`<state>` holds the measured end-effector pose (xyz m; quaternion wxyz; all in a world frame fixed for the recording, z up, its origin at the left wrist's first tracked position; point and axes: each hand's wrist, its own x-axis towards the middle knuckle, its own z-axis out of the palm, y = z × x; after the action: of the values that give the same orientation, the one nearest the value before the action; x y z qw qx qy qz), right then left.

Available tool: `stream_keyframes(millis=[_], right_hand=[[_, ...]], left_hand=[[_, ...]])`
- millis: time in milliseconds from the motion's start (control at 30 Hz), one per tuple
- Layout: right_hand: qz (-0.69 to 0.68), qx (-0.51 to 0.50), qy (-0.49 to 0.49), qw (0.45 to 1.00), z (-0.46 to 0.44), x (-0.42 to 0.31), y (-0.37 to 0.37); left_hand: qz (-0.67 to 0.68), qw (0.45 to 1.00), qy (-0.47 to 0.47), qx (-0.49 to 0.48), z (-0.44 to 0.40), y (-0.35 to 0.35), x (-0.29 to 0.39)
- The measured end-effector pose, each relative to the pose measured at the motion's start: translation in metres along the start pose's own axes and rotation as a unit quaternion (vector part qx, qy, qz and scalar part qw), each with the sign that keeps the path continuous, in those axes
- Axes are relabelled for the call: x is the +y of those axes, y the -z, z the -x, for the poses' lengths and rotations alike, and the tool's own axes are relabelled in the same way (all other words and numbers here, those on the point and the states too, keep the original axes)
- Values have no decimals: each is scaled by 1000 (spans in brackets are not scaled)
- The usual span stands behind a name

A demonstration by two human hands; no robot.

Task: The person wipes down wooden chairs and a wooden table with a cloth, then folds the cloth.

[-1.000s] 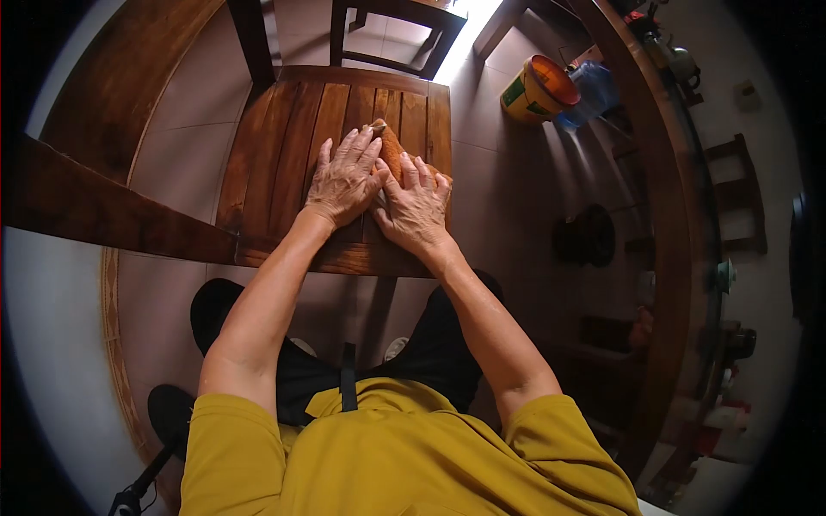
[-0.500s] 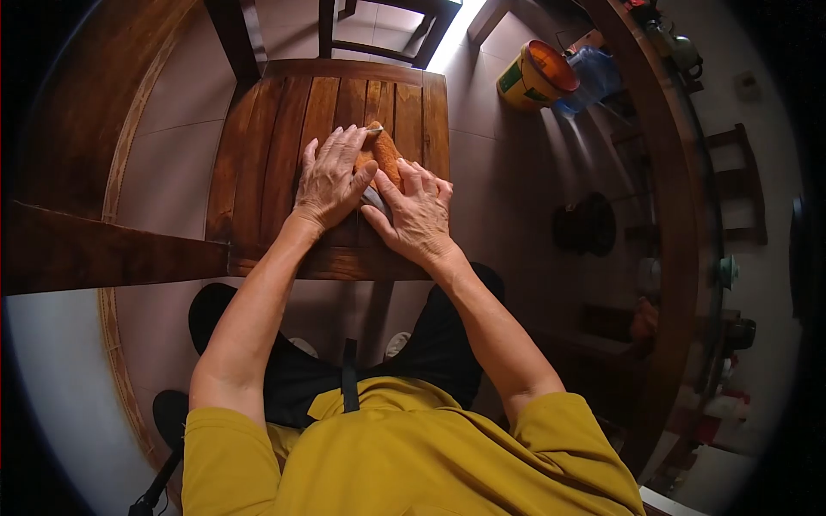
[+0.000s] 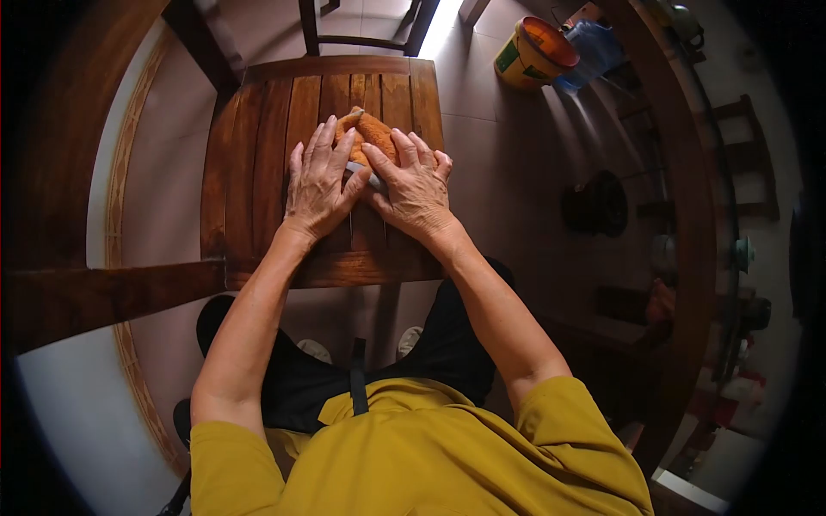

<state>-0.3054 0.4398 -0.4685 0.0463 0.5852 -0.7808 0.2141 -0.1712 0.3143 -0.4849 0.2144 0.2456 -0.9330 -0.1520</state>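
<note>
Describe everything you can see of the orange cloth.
The orange cloth looks soft and fuzzy, with a pale greyish strip on its near side and a small pale bit at its far tip. It lies bunched on the slatted wooden seat, under the left hand and right hand, which partly hide it.

Head view: from above, facing forward and down
Yellow shirt [image 3: 465,456]: nearest
Left hand [image 3: 322,191], right hand [image 3: 415,187]: farther off

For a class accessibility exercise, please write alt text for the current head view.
A person's left hand and right hand lie on an orange cloth on a slatted wooden surface. A yellow bucket stands on the tiled floor beyond, to the right.
</note>
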Motion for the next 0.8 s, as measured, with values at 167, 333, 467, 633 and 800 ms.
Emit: stream_keyframes(millis=[167,333,467,633,800], right_hand=[[2,1,-8,1000,-5,10,-21],[5,67,-30,997,-9,17,-50],[-10,90,-38,995,-19,27,-68],[12,134,-53,990,-33,36,-85],[21,144,-65,987,-43,38,-93]], left_hand=[[-12,1000,-19,-10,14,-8,-6],[-42,998,-42,-3,30,-17,-16],[-71,996,-57,6,43,-23,-20],[-137,986,-93,5,51,-32,-28],[-196,975,-99,-28,60,-39,-30]])
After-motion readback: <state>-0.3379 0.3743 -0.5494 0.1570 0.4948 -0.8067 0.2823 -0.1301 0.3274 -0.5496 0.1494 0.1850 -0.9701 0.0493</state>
